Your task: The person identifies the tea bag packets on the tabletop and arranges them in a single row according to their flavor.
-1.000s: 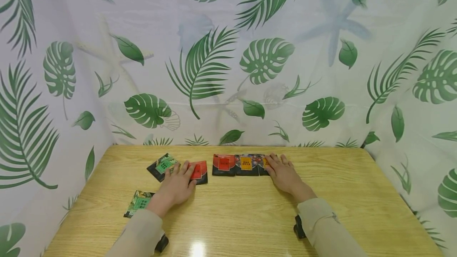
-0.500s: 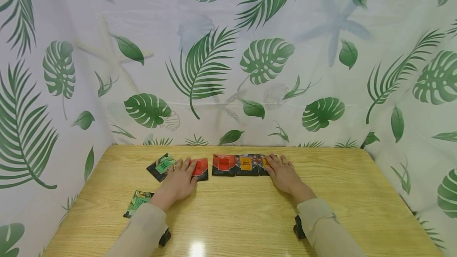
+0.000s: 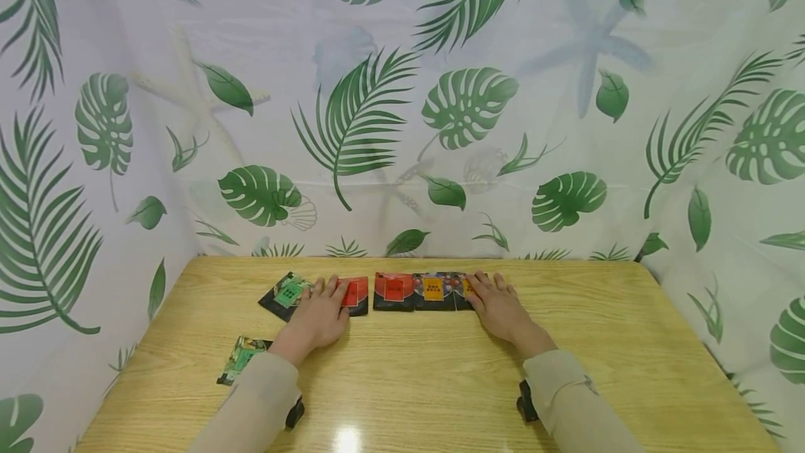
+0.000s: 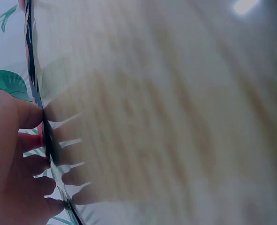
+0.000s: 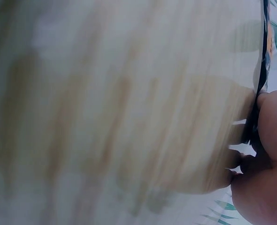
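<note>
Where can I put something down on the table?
There's bare table between the two sleeves, and more from the right hand out to the table's right edge. It's crowded farther back, where the left hand and right hand touch packets.

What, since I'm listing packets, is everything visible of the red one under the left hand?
The red packet looks thin and glossy, like foil or plastic: red above, black below, with a red label, its print unreadable. It lies flat on the table; the left hand rests on it, hiding its left part. A gap parts it from the neighbouring red packet.
</note>
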### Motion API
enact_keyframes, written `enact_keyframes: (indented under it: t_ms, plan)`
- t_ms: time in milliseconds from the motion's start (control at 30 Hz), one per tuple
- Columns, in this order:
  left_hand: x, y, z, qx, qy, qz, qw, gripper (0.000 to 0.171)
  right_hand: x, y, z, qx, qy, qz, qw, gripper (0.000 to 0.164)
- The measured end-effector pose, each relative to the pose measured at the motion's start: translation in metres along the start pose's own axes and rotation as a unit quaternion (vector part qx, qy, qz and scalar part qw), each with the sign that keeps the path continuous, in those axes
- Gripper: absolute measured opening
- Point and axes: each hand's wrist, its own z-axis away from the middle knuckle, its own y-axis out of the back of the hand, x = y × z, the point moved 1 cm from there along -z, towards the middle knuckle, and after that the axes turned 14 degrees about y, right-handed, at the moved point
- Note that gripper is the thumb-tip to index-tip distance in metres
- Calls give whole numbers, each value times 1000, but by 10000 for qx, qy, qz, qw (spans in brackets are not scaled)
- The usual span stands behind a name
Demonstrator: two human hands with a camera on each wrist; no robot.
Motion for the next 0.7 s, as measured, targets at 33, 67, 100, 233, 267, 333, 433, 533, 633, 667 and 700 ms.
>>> enact_keyframes:
  t_ms: [33, 67, 100, 233, 267, 333, 433, 533, 633, 667, 700]
  plan:
    - [0, 0, -1, 12, 7, -2, 10000, 62, 0, 0, 0, 0, 6, -9, 10000, 56]
    - [1, -1, -1, 17, 14, -2, 10000, 62, 0, 0, 0, 3, 9, -16, 10000, 56]
    - [1, -1, -2, 24, 19, 2, 10000, 62, 0, 0, 0, 6, 17, -13, 10000, 56]
    - [4, -1, -2, 33, 28, -41, 10000, 62, 0, 0, 0, 7, 38, 29, 10000, 56]
    - [4, -1, -2, 34, 25, -50, 10000, 63, 0, 1, 1, 11, 41, 33, 10000, 56]
    - [5, -1, -2, 38, 21, -77, 10000, 63, 0, 0, 1, 11, 54, 55, 10000, 55]
    - [5, -1, -3, 39, 22, -93, 9999, 63, 0, 0, 1, 19, 64, 35, 10000, 55]
    - [6, 0, -4, 68, 13, -124, 9999, 62, 1, 0, 0, 26, 90, 61, 9999, 55]
    - [7, 1, -5, 110, 5, -170, 9998, 62, 2, 0, 0, 54, 110, 35, 9999, 55]
    - [7, 1, -5, 123, 5, -183, 9998, 62, 3, -1, 0, 70, 126, 32, 9999, 55]
    - [8, 1, -5, 127, 7, -199, 9997, 62, 4, -2, 0, 91, 140, 7, 9999, 55]
